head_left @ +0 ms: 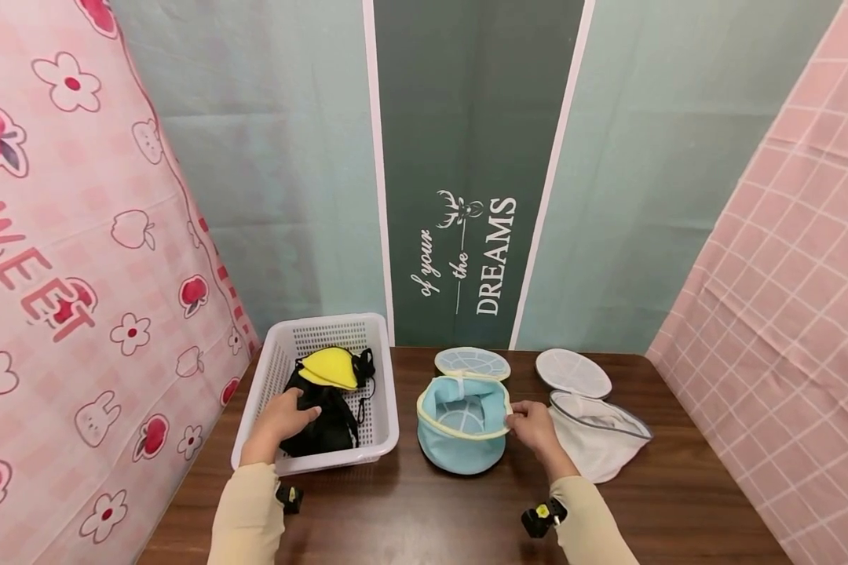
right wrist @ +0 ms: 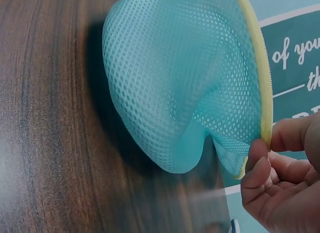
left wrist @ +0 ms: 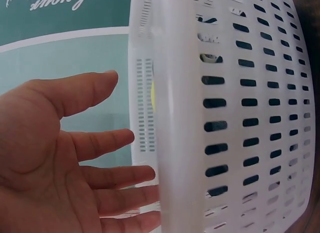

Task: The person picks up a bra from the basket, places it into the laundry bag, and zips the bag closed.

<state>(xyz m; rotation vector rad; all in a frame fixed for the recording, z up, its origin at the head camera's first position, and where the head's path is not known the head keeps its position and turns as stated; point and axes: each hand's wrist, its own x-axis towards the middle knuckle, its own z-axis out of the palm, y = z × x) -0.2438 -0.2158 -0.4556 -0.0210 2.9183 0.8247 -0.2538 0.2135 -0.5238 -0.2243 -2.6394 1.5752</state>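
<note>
A blue mesh laundry bag (head_left: 459, 451) with a yellow zipper rim stands on the table, its round lid (head_left: 472, 362) folded back behind it. My right hand (head_left: 533, 425) pinches the zipper edge on the bag's right side between thumb and fingers; the right wrist view shows this grip on the yellow edge (right wrist: 265, 93). Over the white basket (head_left: 385, 392) hovers my left hand (head_left: 287, 416), fingers spread, above black fabric items (head_left: 325, 420). In the left wrist view its palm and straight fingers show beside the basket rim. A yellow piece (head_left: 330, 366) lies among the black items.
To the right of the blue bag lies a white mesh bag (head_left: 593, 447) with a grey zipper edge, its round lid (head_left: 572, 373) opened backward. Curtains hang at the back and on both sides of the brown wooden table (head_left: 424, 518).
</note>
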